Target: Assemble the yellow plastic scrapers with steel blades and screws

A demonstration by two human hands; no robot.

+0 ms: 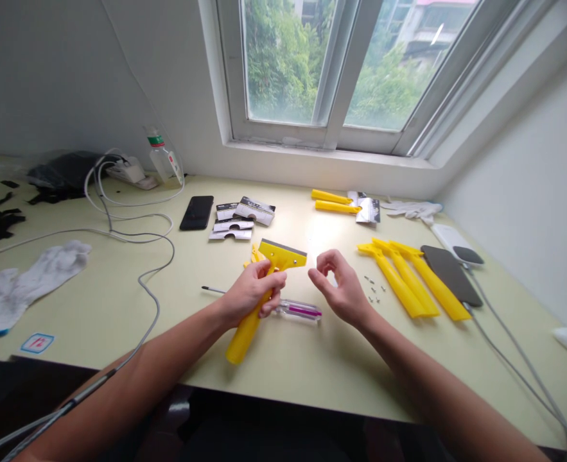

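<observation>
A yellow scraper [251, 327] is in my left hand [254, 292], closed round its upper handle. Its wide head points away from me, with a dark blade strip along the far edge and two small screws in its face. To the right of the head, my right hand [340, 285] hovers with curled fingers; thumb and forefinger look slightly apart, and nothing shows between them. Beneath my left hand lies a screwdriver [300, 310] with a clear and purple handle, its shaft pointing left. Small yellow pieces [254, 256] lie behind the scraper, partly hidden by it.
Several small screws [372, 281] lie right of my right hand, beside yellow scraper handles [403, 282]. Blade cards [232, 224] and a black phone [197, 213] lie further back. Two packaged scrapers [336, 205] rest near the window. A white cable [155, 289] crosses the left side.
</observation>
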